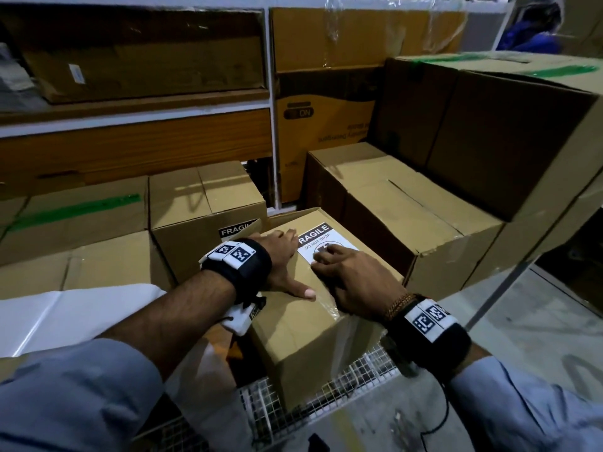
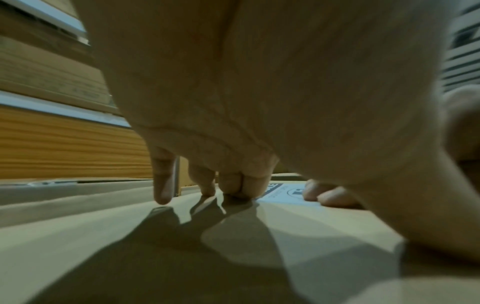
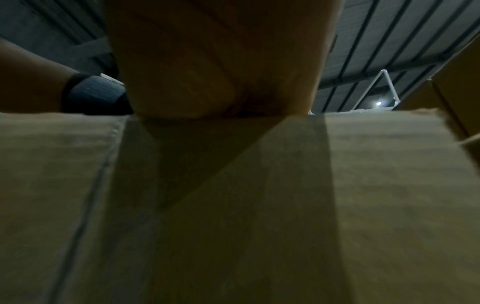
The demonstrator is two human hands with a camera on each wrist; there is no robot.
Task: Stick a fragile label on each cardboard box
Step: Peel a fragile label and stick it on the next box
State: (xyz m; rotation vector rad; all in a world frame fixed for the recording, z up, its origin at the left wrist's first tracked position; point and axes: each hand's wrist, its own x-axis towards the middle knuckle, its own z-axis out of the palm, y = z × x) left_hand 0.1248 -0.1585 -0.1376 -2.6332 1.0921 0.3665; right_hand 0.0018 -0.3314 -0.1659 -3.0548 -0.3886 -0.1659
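A cardboard box (image 1: 306,324) stands in front of me on a wire mesh surface. On the far part of its top lies a white FRAGILE label (image 1: 323,238). My left hand (image 1: 287,252) lies flat on the box top, fingertips at the label's left edge and thumb spread toward me. My right hand (image 1: 339,259) presses its bent fingertips down onto the label's lower half. In the left wrist view my left fingers (image 2: 233,185) touch the cardboard beside the label (image 2: 283,192). The right wrist view shows only my right hand's heel (image 3: 221,61) on the box's near edge (image 3: 233,205).
Behind on the left stands a box (image 1: 208,203) with its own FRAGILE label (image 1: 236,230). More boxes (image 1: 408,203) crowd the right, a large one (image 1: 505,132) above them. Shelving (image 1: 270,109) fills the back. White sheets (image 1: 65,314) lie left. Wire mesh (image 1: 326,396) and concrete floor (image 1: 538,327) are near.
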